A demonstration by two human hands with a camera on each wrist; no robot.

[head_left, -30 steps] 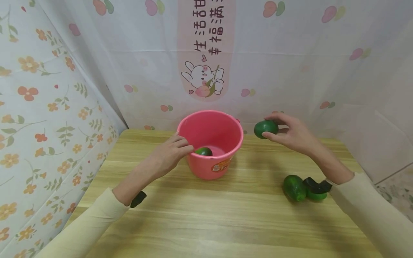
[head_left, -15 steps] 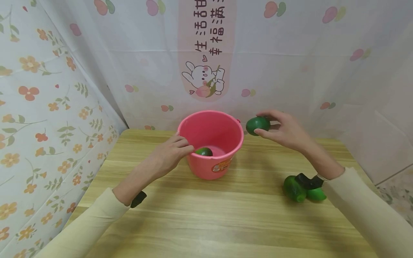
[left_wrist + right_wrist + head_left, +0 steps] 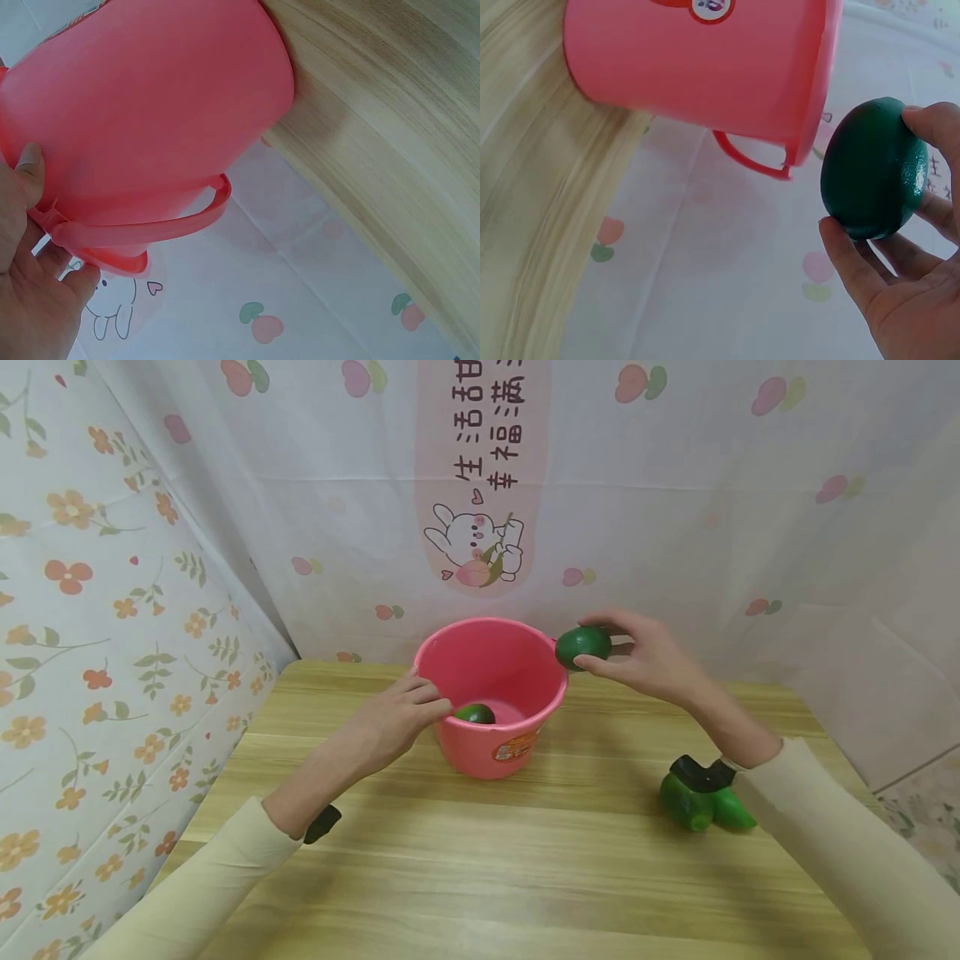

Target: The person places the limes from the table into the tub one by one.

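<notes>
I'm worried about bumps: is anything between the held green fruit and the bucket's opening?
Perhaps the right rim of the pink bucket, beside the green fruit; nothing else visible. The left hand grips the left.

Head: pink bucket [image 3: 480,753] is hiding lower pt. of green fruit inside [image 3: 478,715]; blk. wrist piece [image 3: 699,775] is partly covering 2 table fruits [image 3: 685,807]; label [image 3: 516,746] is showing too sm. to read. Wrist cams: edges are cropping L hand [image 3: 37,289], R hand [image 3: 915,292].

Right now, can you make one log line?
left hand: grips pink bucket; right hand: holds dark fruit near bucket; inside: another green fruit; table: two more green fruits
</notes>
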